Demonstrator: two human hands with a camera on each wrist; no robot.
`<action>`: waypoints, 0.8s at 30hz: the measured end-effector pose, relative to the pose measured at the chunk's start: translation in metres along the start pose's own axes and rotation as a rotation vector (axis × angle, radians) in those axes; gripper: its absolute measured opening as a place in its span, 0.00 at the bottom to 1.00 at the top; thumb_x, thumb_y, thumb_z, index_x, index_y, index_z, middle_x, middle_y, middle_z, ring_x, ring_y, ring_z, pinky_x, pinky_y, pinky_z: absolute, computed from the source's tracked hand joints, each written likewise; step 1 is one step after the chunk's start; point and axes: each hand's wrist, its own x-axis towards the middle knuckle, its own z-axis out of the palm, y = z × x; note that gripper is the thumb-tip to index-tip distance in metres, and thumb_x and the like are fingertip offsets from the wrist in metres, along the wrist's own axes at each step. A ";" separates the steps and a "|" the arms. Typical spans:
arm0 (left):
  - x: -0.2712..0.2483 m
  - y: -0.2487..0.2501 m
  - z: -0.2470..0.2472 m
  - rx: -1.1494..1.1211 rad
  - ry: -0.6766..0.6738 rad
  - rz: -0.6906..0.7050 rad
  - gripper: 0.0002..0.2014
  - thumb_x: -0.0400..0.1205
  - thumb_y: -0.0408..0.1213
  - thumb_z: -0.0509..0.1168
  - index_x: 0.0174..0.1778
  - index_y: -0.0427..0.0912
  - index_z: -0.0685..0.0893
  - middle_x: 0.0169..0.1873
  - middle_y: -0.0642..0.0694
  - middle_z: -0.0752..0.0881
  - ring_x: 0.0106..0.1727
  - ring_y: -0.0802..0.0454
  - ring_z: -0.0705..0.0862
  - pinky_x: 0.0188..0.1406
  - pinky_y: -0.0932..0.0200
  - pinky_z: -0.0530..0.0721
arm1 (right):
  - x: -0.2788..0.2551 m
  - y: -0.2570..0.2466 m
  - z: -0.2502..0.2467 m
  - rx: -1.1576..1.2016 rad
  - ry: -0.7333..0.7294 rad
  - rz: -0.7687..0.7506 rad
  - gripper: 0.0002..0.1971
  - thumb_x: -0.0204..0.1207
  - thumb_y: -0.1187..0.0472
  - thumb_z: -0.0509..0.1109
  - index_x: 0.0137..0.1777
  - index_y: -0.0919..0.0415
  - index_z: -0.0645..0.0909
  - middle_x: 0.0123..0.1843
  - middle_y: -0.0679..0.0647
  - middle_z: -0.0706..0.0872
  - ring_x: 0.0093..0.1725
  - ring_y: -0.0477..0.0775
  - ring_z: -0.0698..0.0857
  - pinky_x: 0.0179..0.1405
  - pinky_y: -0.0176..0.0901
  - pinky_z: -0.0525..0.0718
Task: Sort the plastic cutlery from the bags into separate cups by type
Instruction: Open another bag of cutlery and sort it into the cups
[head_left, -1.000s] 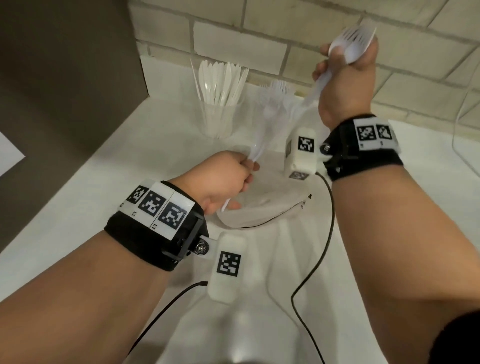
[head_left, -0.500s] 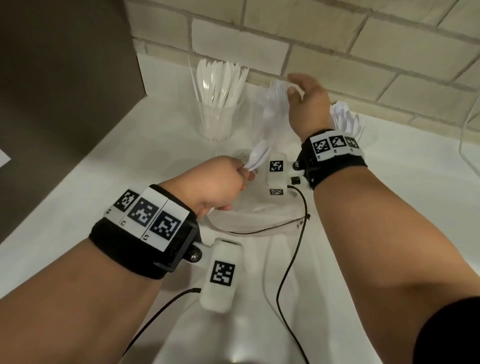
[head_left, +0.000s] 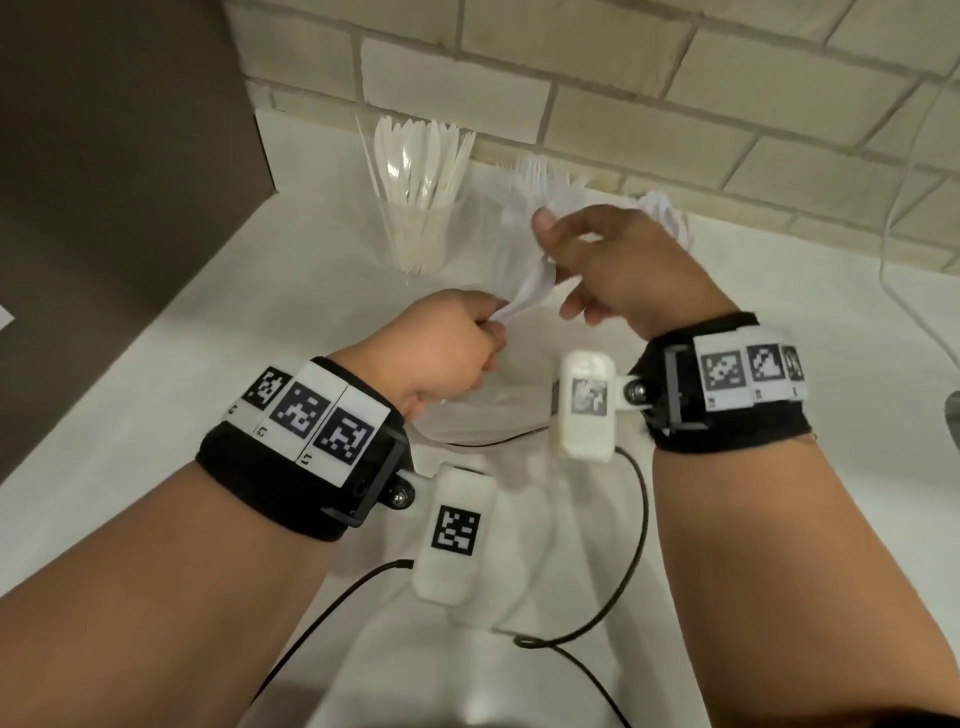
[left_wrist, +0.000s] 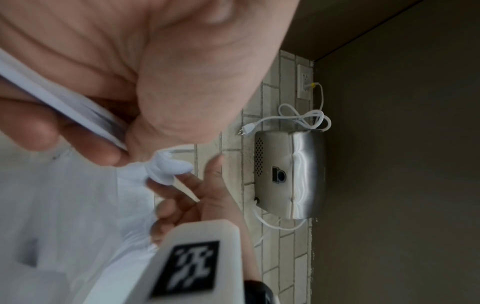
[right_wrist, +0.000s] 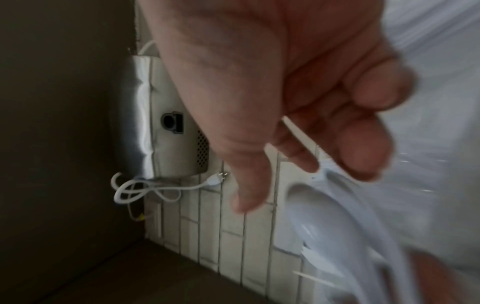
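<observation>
My left hand (head_left: 488, 322) grips a small bundle of white plastic spoons (head_left: 527, 293) by the handles above a clear plastic bag (head_left: 493, 410) lying on the counter. My right hand (head_left: 556, 265) hovers at the spoon bowls with fingers spread. In the left wrist view one fingertip (left_wrist: 182, 176) touches a spoon bowl (left_wrist: 168, 166) while the thumb stands apart. At the wall stand a clear cup of knives (head_left: 415, 208), a cup of forks (head_left: 535, 176) and spoons (head_left: 667, 213) in a cup mostly hidden behind my right hand.
A dark cabinet side (head_left: 104, 182) bounds the white counter (head_left: 208, 364) on the left, a brick wall at the back. Black camera cables (head_left: 623, 597) trail over the counter. A steel appliance (left_wrist: 291, 174) with a white cord stands at the wall to the right.
My right hand, which held white cutlery high by the wall, let go of it there and came back down to the spoons in my left hand. The left hand stayed put.
</observation>
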 end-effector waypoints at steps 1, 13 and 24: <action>0.000 0.000 0.003 -0.004 0.005 0.006 0.12 0.86 0.33 0.56 0.55 0.50 0.83 0.37 0.48 0.80 0.37 0.55 0.78 0.42 0.57 0.81 | -0.008 0.002 0.004 0.002 -0.037 0.021 0.19 0.76 0.42 0.70 0.57 0.57 0.81 0.41 0.54 0.89 0.25 0.50 0.85 0.22 0.39 0.77; -0.001 -0.005 0.004 0.508 0.081 0.161 0.42 0.69 0.62 0.72 0.77 0.49 0.69 0.71 0.47 0.72 0.72 0.51 0.73 0.72 0.55 0.72 | -0.003 0.026 -0.058 -0.136 0.716 -0.321 0.16 0.77 0.66 0.51 0.58 0.58 0.78 0.40 0.56 0.85 0.31 0.55 0.86 0.29 0.42 0.83; 0.000 -0.022 0.030 1.045 -0.326 -0.024 0.53 0.62 0.65 0.75 0.77 0.76 0.47 0.84 0.48 0.39 0.83 0.39 0.35 0.77 0.27 0.46 | 0.050 0.062 -0.105 -0.404 0.776 -0.262 0.23 0.77 0.68 0.51 0.68 0.58 0.78 0.58 0.60 0.86 0.57 0.57 0.84 0.48 0.33 0.73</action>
